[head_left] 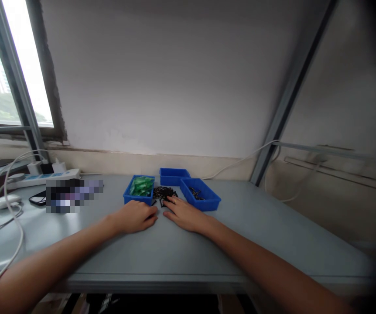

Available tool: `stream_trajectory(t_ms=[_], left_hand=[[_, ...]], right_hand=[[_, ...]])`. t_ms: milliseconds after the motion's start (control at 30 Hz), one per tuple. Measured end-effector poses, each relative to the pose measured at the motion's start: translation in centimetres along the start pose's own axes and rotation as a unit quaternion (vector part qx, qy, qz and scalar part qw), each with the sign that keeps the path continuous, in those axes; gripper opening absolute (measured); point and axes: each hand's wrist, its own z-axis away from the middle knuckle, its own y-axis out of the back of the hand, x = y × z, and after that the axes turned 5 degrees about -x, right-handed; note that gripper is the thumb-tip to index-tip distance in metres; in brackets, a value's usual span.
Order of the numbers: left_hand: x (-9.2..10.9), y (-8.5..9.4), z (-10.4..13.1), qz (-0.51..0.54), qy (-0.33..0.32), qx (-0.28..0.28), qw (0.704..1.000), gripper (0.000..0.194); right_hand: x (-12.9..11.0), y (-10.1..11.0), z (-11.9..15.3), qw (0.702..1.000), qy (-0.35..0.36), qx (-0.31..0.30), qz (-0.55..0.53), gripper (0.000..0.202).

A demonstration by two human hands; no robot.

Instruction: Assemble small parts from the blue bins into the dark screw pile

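A heap of small black parts [164,192], too small to name, lies on the table between blue bins. My right hand [186,214], with a ring on one finger, reaches over the near side of this heap. Its fingers are spread, and their tips touch the black parts. To the left, my left hand [135,216] rests on the table with its fingers curled in; whatever they may hold is hidden. Just in front of it stands a blue bin [138,200] of green plastic packets [142,186]. Right of the heap, another blue bin [204,205] holds some small dark parts [196,193].
A third blue bin [174,176] stands behind the heap, near the wall. At the left are a power strip [47,177] with plugs, a white cable [18,222], a white case [6,201] and a blurred-out item [73,196]. A metal post [273,122] rises at the right.
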Motion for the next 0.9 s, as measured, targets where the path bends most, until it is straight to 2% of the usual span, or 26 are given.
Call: stream_trajectory(t_ms=[267,533,900], left_hand=[[-0.07,0.02,0.1,0.009,-0.003,-0.006,1.0,0.021],[-0.1,-0.05,0.02,0.006,-0.002,-0.007,1.0,0.021],[-0.08,0.09,0.13,0.024,-0.008,0.003,1.0,0.021]], right_hand=[[-0.1,0.12,0.24,1.0,-0.005,0.004,0.001,0.054],[-0.11,-0.15,-0.19,0.996,-0.07,0.013,-0.047,0.063],[0.21,-0.32,-0.3,0.998,-0.05,0.011,-0.025,0.063]])
